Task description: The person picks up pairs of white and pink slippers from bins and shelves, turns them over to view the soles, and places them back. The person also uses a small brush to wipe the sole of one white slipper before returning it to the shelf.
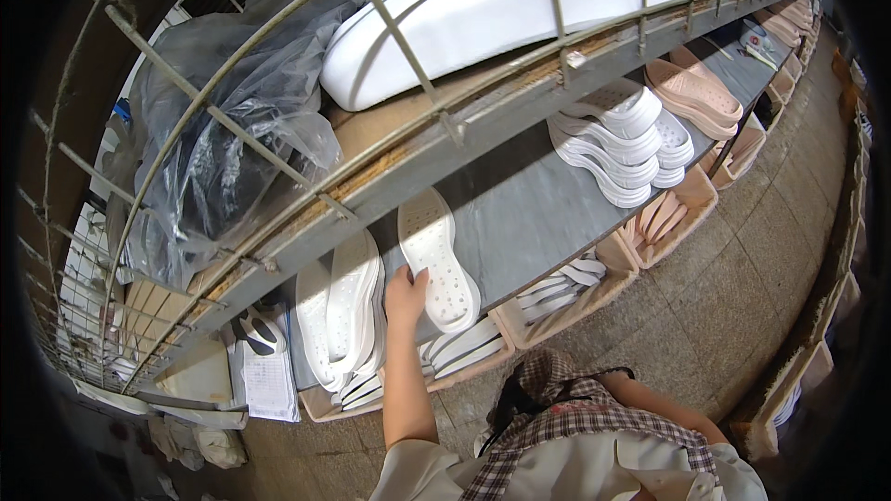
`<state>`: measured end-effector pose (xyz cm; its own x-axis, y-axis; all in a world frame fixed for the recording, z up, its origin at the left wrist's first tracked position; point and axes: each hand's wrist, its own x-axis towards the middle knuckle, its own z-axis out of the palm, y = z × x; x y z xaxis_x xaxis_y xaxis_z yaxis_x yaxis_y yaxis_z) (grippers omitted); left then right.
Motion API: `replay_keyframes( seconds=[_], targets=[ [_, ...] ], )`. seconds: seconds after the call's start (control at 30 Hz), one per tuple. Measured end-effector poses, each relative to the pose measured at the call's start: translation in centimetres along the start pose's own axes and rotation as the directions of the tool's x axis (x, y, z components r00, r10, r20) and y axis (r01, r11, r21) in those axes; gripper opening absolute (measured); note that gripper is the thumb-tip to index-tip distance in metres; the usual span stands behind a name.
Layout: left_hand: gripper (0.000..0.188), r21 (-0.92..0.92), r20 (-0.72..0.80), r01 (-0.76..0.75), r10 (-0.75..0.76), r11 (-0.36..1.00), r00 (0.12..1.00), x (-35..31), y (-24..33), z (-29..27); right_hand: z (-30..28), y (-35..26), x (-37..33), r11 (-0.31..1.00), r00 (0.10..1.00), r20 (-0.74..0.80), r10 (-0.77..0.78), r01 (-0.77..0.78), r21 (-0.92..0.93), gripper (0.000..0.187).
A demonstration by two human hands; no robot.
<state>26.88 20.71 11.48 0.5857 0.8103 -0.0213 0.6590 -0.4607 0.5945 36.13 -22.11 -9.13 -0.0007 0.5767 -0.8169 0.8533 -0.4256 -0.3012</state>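
My left hand [406, 298] is at the near-left edge of a white shoe sole [440, 255] with small holes. Its thumb lies against the inner face and the other fingers are bent at the side, partly hidden. The sole rests on the grey shelf [510, 223]. Just left of the hand sit more white soles [345, 306], nested together. Of my right arm [668, 405], a bare stretch shows beside the checked apron [566, 422]; its hand is hidden.
White soles [613, 144] and beige soles [691, 97] are stacked farther right. Below the shelf edge hang fabric-lined bins [557, 320] holding strips. A wire-mesh rack [390, 28] above carries a large white sole [501, 19] and clear plastic [232, 130]. Papers [269, 380] hang at left.
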Motion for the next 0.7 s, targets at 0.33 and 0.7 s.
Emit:
replay_keyframes(
  seconds=[0.33,0.7],
  targets=[
    [0.032,-0.364,-0.577,-0.529,0.260,0.767,0.774,-9.8,5.2,4.2,-0.2,4.5,-2.8,0.962,0.967,-0.254,0.034,0.038,0.272,0.038],
    [0.034,-0.241,-0.568,-0.783,0.571,0.574,0.593,-18.2,13.3,6.4,2.5,6.9,-6.6,0.960,0.871,-0.485,-0.082,0.200,0.196,0.028]
  ],
)
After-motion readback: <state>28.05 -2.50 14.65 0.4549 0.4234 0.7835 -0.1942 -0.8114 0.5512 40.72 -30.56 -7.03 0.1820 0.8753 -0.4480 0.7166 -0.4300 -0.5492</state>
